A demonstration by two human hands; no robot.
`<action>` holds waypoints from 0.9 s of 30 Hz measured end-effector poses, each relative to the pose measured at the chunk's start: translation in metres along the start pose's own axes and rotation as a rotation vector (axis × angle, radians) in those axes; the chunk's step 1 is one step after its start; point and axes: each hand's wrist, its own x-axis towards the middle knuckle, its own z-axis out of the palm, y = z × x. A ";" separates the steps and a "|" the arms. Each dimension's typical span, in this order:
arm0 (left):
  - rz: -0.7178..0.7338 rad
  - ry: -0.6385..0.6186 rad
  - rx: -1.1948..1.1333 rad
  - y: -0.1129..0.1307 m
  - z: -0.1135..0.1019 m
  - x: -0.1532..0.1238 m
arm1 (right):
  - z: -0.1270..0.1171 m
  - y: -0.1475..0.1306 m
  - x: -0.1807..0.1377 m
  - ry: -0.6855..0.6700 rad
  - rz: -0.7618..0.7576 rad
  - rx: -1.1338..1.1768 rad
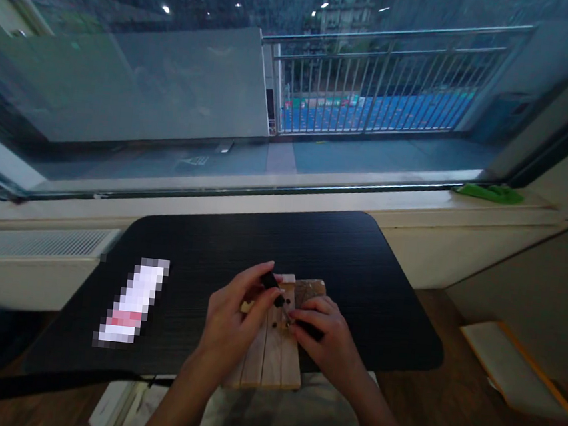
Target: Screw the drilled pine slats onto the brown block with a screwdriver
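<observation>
A small board of pale wooden slats (272, 362) lies at the near edge of the black table, with several small dark spots or screw heads on it. My left hand (234, 309) is closed around a black-handled tool (271, 287) that looks like a screwdriver, tilted down to the right over the board. My right hand (325, 331) pinches a second black-handled tool (310, 329), its kind unclear, with the fingertips close to the first tool's tip. Whether the two tips touch is too small to tell. Behind the right fingers sits a brown, bark-like block (311, 288).
The black table (359, 267) stands against a window sill (416, 200). A blurred-out phone-like object (135, 302) lies on its left side. A green cloth (491, 193) rests on the sill. A white panel with an orange edge (515, 362) is at the right, near the floor.
</observation>
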 end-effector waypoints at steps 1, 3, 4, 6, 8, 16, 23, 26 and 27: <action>0.007 -0.007 0.009 0.000 0.000 0.001 | 0.000 0.000 0.000 -0.006 0.003 -0.004; 0.033 -0.013 0.034 -0.001 0.000 0.001 | 0.000 0.001 0.000 -0.015 0.004 -0.012; 0.050 -0.013 0.050 -0.001 0.000 0.001 | 0.000 0.001 0.000 -0.016 0.003 -0.014; 0.096 -0.012 0.081 -0.002 0.001 0.001 | 0.000 0.002 0.000 -0.012 -0.001 -0.009; 0.140 -0.015 0.102 -0.003 0.002 0.000 | 0.000 0.001 0.000 -0.004 -0.008 0.002; 0.163 0.005 0.140 -0.007 0.001 -0.002 | -0.001 0.001 0.000 -0.003 -0.014 -0.003; 0.184 -0.006 0.144 -0.009 0.002 -0.002 | 0.000 0.002 0.000 0.006 -0.014 0.011; 0.184 -0.011 0.150 -0.008 0.002 -0.002 | 0.000 0.001 0.000 0.005 -0.009 0.016; 0.184 -0.010 0.151 -0.008 0.002 -0.001 | -0.001 0.000 0.000 0.005 -0.007 0.018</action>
